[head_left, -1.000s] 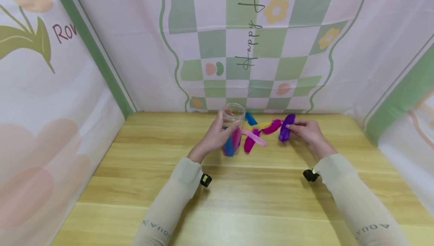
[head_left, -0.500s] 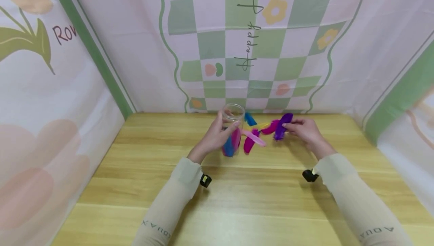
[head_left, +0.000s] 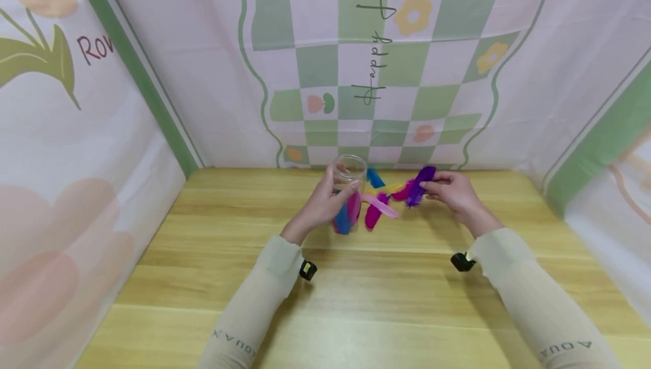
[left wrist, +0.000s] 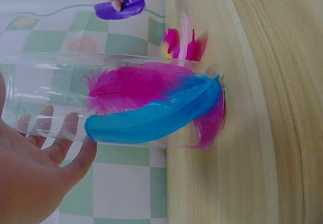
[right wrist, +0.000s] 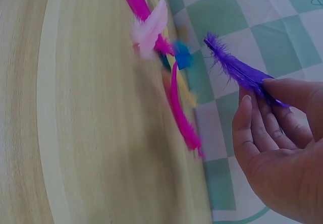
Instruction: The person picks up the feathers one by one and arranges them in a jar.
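A clear jar point(head_left: 350, 176) stands upright on the table, with my left hand point(head_left: 325, 199) curled round its side. Inside its lower part lie a blue feather point(left wrist: 151, 118) and magenta feathers point(left wrist: 131, 88). Between thumb and fingers, my right hand point(head_left: 458, 192) pinches a purple feather point(head_left: 421, 186), held above the table to the right of the jar. In the right wrist view the purple feather point(right wrist: 239, 71) slants out from the fingertips of the right hand point(right wrist: 287, 143).
Right of the jar, loose feathers lie on the wooden table point(head_left: 325, 301): pink point(head_left: 381, 205), magenta point(head_left: 373, 217), blue point(head_left: 375, 177) and yellow point(head_left: 389, 189). Another magenta feather point(head_left: 400, 192) is partly behind the purple one. A patterned cloth point(head_left: 356, 64) hangs behind the table.
My right hand has moved a little left and slightly up with the purple feather, which now overlaps the magenta one in the head view. My left hand and the jar have stayed put.
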A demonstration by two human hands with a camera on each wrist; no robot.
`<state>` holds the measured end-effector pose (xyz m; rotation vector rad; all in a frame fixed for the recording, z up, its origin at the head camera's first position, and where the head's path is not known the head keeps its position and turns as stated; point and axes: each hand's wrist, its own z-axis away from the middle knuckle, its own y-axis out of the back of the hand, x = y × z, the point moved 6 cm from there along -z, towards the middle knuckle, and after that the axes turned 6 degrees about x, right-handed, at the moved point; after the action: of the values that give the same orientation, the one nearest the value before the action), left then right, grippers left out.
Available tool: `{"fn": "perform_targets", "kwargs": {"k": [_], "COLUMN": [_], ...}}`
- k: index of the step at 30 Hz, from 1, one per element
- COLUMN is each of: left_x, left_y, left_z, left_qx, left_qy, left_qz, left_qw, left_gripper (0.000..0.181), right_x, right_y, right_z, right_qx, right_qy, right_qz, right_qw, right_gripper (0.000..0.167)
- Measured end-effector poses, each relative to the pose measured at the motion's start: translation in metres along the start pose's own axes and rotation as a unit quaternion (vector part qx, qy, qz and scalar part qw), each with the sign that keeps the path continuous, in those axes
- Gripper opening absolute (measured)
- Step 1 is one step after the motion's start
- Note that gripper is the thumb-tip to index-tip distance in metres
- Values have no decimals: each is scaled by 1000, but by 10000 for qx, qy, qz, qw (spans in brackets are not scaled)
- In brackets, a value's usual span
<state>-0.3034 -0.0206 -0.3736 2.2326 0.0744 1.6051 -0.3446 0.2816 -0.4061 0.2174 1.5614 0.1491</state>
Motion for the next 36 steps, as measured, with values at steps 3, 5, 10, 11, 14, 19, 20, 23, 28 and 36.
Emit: {"fn": "perform_targets", "kwargs": {"k": [3, 5, 10, 11, 14, 19, 20, 23, 28, 36], "left_x": [-7, -8, -8, -8, -8, -9, -9, -9, -9, -8], "left_y": [-1, -1, -1, -1, -1, -1, -1, -1, -1, -1], "left_z": [-2, -2, -2, -2, -2, -2, -2, -2, -1, -2], "left_qx": [66, 90, 106, 112, 122, 116, 107, 88, 49, 74], "left_qy": [-96, -151, -208, -209, -216, -260, -267, -253, -186, -257], "left_qz": [1, -16, -38, -48, -63, -48, -43, -41, 9, 7], "left_qw": [9999, 9998, 9997, 9997, 9997, 9996, 9996, 9996, 9998, 9996], "left_gripper": [58, 59, 63, 62, 61, 62, 62, 62, 61, 59], "right_x": [-3, -6, -10, -10, -13, -17, -18, -20, -23, -32], "right_y": [-2, -3, -5, -5, -7, -8, -9, -9, -9, -11], "right_z": [1, 2, 3, 4, 5, 7, 7, 9, 11, 12], "right_qx": [-58, -77, -125, -139, -162, -160, -161, -173, -178, -145], "right_qy": [34, 52, 56, 57, 71, 123, 131, 131, 173, 303], "right_qz": [-109, -155, -99, -82, -79, -156, -153, -127, -37, 228], "right_qw": [9999, 9998, 9999, 9999, 9998, 9997, 9997, 9997, 9997, 9992], "right_gripper": [43, 42, 40, 40, 39, 38, 37, 37, 38, 41]}}
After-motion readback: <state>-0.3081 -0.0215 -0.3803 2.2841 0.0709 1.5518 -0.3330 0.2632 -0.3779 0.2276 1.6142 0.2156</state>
